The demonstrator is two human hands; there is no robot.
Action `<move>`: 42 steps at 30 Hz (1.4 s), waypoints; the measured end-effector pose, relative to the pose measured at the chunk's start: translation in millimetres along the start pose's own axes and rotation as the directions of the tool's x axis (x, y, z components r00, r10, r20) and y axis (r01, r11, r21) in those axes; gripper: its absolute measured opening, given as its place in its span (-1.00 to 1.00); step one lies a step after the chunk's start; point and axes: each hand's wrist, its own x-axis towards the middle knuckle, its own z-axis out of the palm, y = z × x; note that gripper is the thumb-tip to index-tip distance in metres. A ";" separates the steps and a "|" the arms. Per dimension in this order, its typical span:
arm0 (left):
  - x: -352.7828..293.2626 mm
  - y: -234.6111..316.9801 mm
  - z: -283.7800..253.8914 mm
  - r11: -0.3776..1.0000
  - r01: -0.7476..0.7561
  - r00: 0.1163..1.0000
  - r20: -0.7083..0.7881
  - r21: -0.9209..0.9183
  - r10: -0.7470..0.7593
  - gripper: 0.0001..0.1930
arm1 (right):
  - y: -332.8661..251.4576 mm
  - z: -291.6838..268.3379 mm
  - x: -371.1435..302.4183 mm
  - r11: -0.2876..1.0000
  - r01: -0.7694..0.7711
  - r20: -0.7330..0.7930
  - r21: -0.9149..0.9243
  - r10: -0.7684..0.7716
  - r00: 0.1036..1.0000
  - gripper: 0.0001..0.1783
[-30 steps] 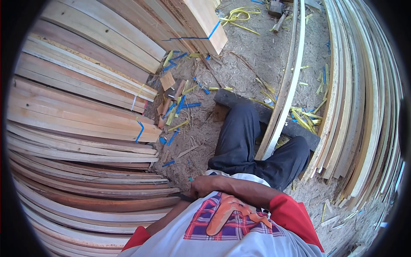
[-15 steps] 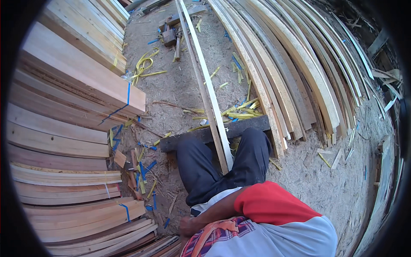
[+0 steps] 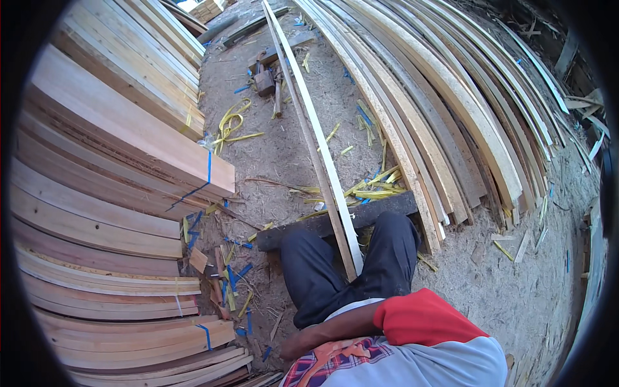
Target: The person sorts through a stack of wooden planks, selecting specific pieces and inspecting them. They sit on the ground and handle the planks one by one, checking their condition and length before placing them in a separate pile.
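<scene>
My right arm (image 3: 348, 331), in a red sleeve, crosses my body to the left. The visible end of my right hand (image 3: 291, 348) is by my left hip, beside a plaid and orange cloth (image 3: 342, 356); its fingers are hidden. My left hand is out of view. Between my thighs, two long thin wooden strips (image 3: 320, 138) lie close together, their near ends at my lap. They rest across a dark wooden beam (image 3: 274, 237) just in front of my knees and stretch far ahead. Neither strip is visibly touched by a hand.
Stacked planks (image 3: 97, 219), some tied with blue straps (image 3: 209, 166), line the left. Long boards (image 3: 445, 122) lie side by side at right. A wooden block (image 3: 264, 84) sits ahead among yellow strapping (image 3: 232, 122). Blue and yellow scraps litter the sandy ground (image 3: 277, 155).
The view has shifted slightly, so the surroundings sit lower and farther right. My right hand, partly seen earlier by my left hip, shows less now. The strips stay between my legs.
</scene>
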 end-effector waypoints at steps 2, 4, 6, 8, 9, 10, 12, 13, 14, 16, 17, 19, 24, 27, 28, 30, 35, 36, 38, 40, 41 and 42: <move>2.3 -5.5 -1.7 1.000 -0.001 1.000 -0.005 -0.005 0.001 -0.75 | -28.4 -69.8 -74.1 0.937 0.058 -0.231 0.345 0.025 0.973 -0.59; 2.5 -5.9 -2.0 1.000 0.005 1.000 -0.008 0.012 -0.005 -0.75 | -0.5 -86.4 -122.4 0.881 0.099 -0.570 0.463 0.210 0.794 -0.58; 0.3 -14.2 -2.0 1.000 0.015 1.000 -0.018 0.025 -0.015 -0.75 | 35.0 -83.4 -188.9 0.821 0.124 -0.797 0.558 0.487 0.357 -0.62; -1.0 -18.8 -4.5 0.998 0.019 1.000 -0.013 0.057 -0.019 -0.74 | 83.5 -64.9 -268.1 0.698 0.091 -0.670 0.710 0.710 -0.216 -0.64; -0.5 -20.5 -6.6 0.997 0.017 1.000 -0.011 0.079 -0.016 -0.74 | 106.7 -48.1 -313.0 0.593 0.040 -0.506 0.804 0.718 -0.478 -0.63; 0.7 -22.4 -11.1 0.994 0.011 1.000 -0.007 0.108 -0.011 -0.74 | 130.2 -24.8 -355.0 0.509 -0.030 -0.376 0.860 0.595 -0.711 -0.64; 3.6 -22.9 -26.3 0.968 -0.064 0.998 0.038 0.241 0.057 -0.74 | 169.4 29.0 -435.4 0.229 -0.148 -0.240 0.962 0.453 -0.859 -0.63; 9.9 -16.9 -36.7 0.922 -0.150 0.988 0.086 0.358 0.128 -0.74 | 198.3 69.3 -467.0 0.156 -0.236 -0.274 0.959 0.303 -0.913 -0.60; 14.6 -17.4 -43.9 0.844 -0.249 0.968 0.124 0.475 0.216 -0.74 | 203.6 80.9 -483.5 0.107 -0.249 -0.270 0.963 0.327 -0.906 -0.55; 39.1 -6.0 -51.2 0.926 -0.111 0.994 0.025 0.361 0.109 -0.73 | 206.6 87.4 -506.3 -0.081 -0.257 -0.196 0.963 0.440 -0.876 -0.48; 49.7 13.1 -45.8 0.991 0.126 0.991 -0.047 0.044 -0.124 -0.71 | 218.4 97.3 -520.1 -0.087 -0.304 -0.219 0.949 0.512 -0.831 -0.48; 76.1 26.8 -45.3 0.997 0.043 0.996 -0.080 0.065 -0.038 -0.67 | 243.5 105.7 -522.4 -0.145 -0.522 -0.387 0.841 0.512 -0.767 -0.43; 108.9 83.6 -34.3 0.963 -0.269 0.939 -0.229 -0.024 0.257 -0.74 | 240.8 74.0 -538.7 -0.269 -0.615 -0.302 0.741 0.685 -0.664 -0.46; 128.0 157.8 -9.9 0.861 -0.507 0.837 -0.265 -0.048 0.478 -0.76 | 224.3 87.4 -571.2 -0.076 -0.545 -0.329 0.835 0.725 -0.605 -0.50; 123.6 172.7 4.0 0.840 -0.542 0.812 -0.278 -0.036 0.512 -0.76 | 186.4 55.9 -546.2 -0.006 -0.410 -0.254 0.912 0.777 -0.577 -0.50; 128.4 220.2 54.8 0.768 -0.637 0.764 -0.181 -0.061 0.619 -0.77 | 118.4 41.6 -511.9 0.069 -0.291 -0.225 0.954 0.808 -0.544 -0.51; 129.9 294.4 242.2 0.813 -0.494 0.735 0.351 -0.310 0.580 -0.52 | -28.9 150.6 -370.5 0.033 -0.386 -0.231 0.922 0.847 -0.479 -0.49; 123.7 299.2 273.9 0.840 -0.418 0.742 0.403 -0.347 0.536 -0.34 | -54.1 183.0 -343.1 -0.024 -0.304 -0.127 0.952 0.873 -0.470 -0.44; 94.9 313.4 323.7 0.847 -0.114 0.753 0.511 -0.520 0.415 -0.34 | -124.1 149.4 -288.0 -0.128 -0.222 -0.007 0.967 0.853 -0.522 -0.54; 80.1 309.4 330.9 0.772 0.093 0.725 0.574 -0.628 0.380 -0.40 | -120.5 162.5 -268.6 -0.138 -0.141 0.045 0.980 0.852 -0.521 -0.54; 82.5 297.7 331.2 0.753 0.154 0.706 0.604 -0.640 0.369 -0.41 | -115.9 170.8 -262.7 -0.135 -0.103 0.063 0.985 0.852 -0.519 -0.54; 78.9 289.8 329.3 0.758 0.144 0.707 0.602 -0.636 0.371 -0.41 | -110.8 175.7 -260.0 -0.131 -0.054 0.083 0.990 0.848 -0.524 -0.54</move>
